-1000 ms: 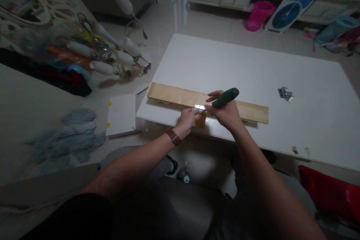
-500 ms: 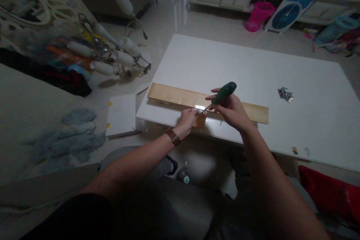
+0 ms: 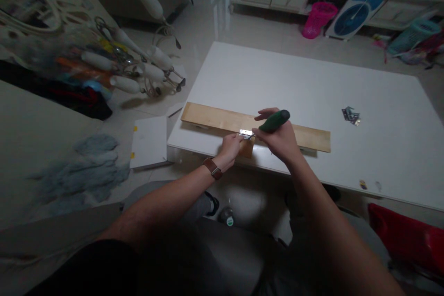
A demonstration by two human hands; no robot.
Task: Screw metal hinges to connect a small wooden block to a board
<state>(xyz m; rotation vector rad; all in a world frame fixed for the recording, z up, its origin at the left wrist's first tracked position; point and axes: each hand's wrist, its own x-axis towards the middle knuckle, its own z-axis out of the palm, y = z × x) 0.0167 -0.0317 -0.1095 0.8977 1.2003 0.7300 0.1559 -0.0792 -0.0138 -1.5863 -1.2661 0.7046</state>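
The left grip (image 3: 231, 144) pinches the small block (image 3: 247, 148) and steadies the shiny hinge (image 3: 246, 132) at the near edge of the long board (image 3: 215, 119), which runs left to right across the white bench (image 3: 312, 83). Just right of the hinge, the right grip (image 3: 279, 138) is closed around the green screwdriver (image 3: 274, 121), whose tip slants down and left to the hinge.
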